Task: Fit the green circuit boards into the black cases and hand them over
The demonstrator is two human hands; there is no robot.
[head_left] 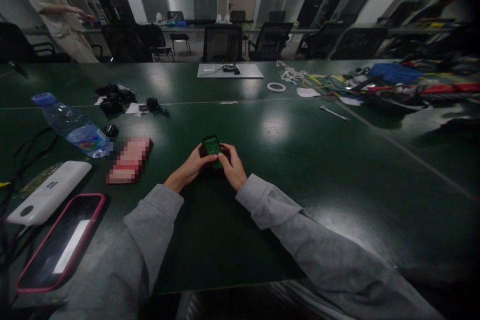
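Observation:
Between my two hands is a small green circuit board (212, 145) set in a black frame, tilted up toward me just above the table. My left hand (190, 166) grips its left side, with the thumb lying across the lower front. On the other side my right hand (234, 166) has its fingers curled round the edge and its thumb pressed near the bottom of the board. The fingers behind the board are partly hidden. Fine detail on the board is too small to read.
To the left lie a water bottle (77, 127), a blurred-out red item (129, 160), a white power bank (50, 192) and a red-rimmed phone (62, 242). Farther off are black parts (114, 98), a white board (249, 71), a tape roll (276, 87), a wrench (334, 113) and tangled cables (375, 87). A person (56, 10) stands back left.

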